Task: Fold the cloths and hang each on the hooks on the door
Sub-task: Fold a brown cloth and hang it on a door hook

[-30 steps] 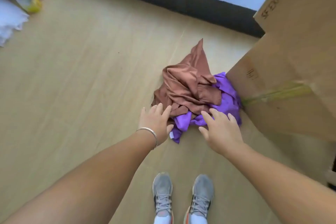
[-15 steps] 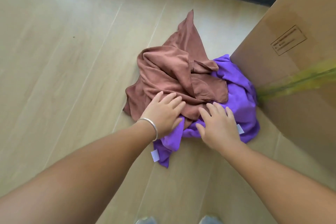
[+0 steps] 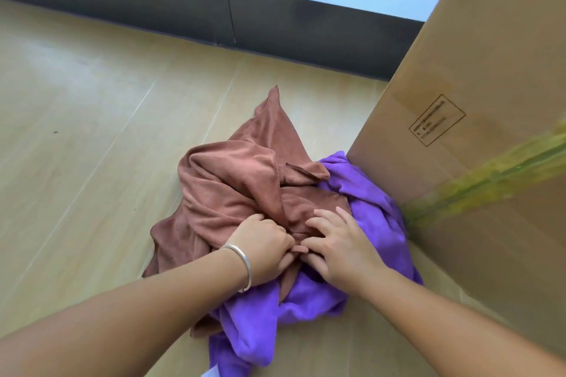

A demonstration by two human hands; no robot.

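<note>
Most of the purple cloth point(image 3: 379, 217) is buried under the brown cloth point(image 3: 232, 184), and its near end runs off the frame's edge. Both are crumpled in one heap on the floor point(image 3: 92, 131), against the box point(image 3: 490, 101) on the right. Left hand point(image 3: 263, 246) is bunched into the brown cloth, gripping a fold; right hand point(image 3: 340, 243) has curled fingers digging into it too.

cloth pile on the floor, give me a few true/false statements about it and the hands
1. The brown cloth lies on top of the purple cloth. True.
2. The left hand has its fingers curled into the brown cloth. True.
3. Both cloths are neatly folded. False: they lie crumpled in one heap.
4. The bracelet is on the right wrist. False: it is on the left wrist; the right hand wears none.
5. The cardboard box stands left of the pile. False: it stands to the right, against the purple cloth.
</note>
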